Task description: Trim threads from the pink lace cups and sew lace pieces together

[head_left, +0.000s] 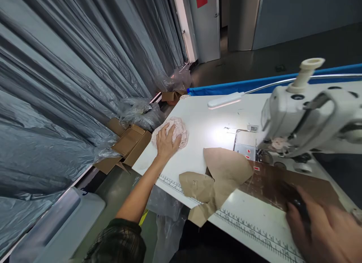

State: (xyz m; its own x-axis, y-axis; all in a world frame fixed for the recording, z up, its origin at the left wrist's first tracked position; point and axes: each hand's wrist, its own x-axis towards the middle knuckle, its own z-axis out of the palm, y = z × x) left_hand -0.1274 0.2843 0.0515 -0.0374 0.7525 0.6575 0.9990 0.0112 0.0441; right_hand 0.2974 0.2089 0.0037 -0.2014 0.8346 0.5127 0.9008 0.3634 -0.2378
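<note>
My left hand (166, 142) lies flat with fingers spread on a pile of pale pink lace pieces (178, 131) at the far left of the white sewing table (203, 123). My right hand (325, 227) is at the lower right, blurred by motion, over a brown cardboard sheet (271, 180); something dark (296, 204) sits by its fingers, and whether it is gripped is unclear. Tan paper pattern pieces (220, 172) lie between the hands. The white sewing machine (311, 108) stands at the right.
A printed ruler (246, 227) runs along the table's near edge. A white lamp (224, 100) on a bent arm shines on the table. Open cardboard boxes (127, 144) and clear plastic bags sit on the floor by the grey plastic curtain (70, 66).
</note>
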